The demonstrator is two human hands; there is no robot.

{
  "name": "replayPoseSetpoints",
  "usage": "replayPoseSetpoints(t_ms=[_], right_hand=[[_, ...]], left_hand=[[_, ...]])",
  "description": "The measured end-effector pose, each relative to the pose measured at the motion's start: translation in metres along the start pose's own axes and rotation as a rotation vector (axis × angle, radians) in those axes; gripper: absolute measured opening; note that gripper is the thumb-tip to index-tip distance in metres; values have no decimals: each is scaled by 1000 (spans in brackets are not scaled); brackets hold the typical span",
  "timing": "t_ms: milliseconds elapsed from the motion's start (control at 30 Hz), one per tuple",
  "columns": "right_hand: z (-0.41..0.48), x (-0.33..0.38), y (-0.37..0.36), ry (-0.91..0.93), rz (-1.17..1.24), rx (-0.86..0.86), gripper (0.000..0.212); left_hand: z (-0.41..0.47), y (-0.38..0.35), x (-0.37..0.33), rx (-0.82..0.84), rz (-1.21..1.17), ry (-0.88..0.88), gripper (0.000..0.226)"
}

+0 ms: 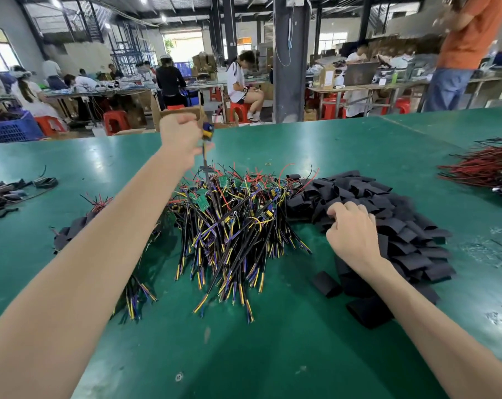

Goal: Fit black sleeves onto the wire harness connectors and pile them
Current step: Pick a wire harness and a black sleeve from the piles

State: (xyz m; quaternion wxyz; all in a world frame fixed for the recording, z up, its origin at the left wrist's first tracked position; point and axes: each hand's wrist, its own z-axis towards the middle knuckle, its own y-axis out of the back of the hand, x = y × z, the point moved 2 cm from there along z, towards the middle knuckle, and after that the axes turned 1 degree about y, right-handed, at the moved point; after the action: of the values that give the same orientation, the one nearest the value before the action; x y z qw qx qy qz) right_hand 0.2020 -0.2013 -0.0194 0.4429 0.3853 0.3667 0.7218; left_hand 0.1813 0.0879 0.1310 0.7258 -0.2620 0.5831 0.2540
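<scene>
My left hand (180,136) is raised above the table and grips the connector end of one wire harness (207,139), whose black lead hangs down into the heap. That heap of harnesses (232,223), with yellow, blue, black and red wires and small green boards, lies in the middle of the green table (273,341). Right of the heap sits a pile of flat black sleeves (402,226). My right hand (352,234) rests on that pile with its fingers curled into the sleeves. A smaller pile of sleeved harnesses (71,228) lies at the left, partly hidden by my left arm.
A bundle of red and black wires (486,165) lies at the table's far right. Dark wire scraps (11,191) sit at the far left edge. Beyond the table, people work at benches among red stools; a person in an orange shirt (468,47) stands at the far right.
</scene>
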Motion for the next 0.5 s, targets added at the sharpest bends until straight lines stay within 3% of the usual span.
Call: replayPoseSetpoints(t_ms=[100, 167, 233, 300, 367, 433, 500], right_hand=[[1, 6, 10, 138, 287, 122, 18], [1, 10, 19, 205, 380, 359, 8], [-4, 13, 26, 274, 273, 650, 30], [-13, 16, 29, 316, 91, 828, 49], [-19, 20, 25, 345, -62, 881, 62], [-21, 22, 21, 360, -91, 862, 61], [-20, 22, 20, 366, -63, 802, 48]], left_hand=[[3, 9, -23, -61, 146, -262, 40], [2, 17, -40, -77, 335, -509, 45], [-3, 23, -52, -68, 554, -773, 52], [-15, 21, -45, -24, 765, -971, 47], [-25, 16, -24, 35, 935, -1045, 37], [-30, 14, -7, 63, 1047, -1099, 25], [-36, 12, -1, 90, 1147, -1180, 39]])
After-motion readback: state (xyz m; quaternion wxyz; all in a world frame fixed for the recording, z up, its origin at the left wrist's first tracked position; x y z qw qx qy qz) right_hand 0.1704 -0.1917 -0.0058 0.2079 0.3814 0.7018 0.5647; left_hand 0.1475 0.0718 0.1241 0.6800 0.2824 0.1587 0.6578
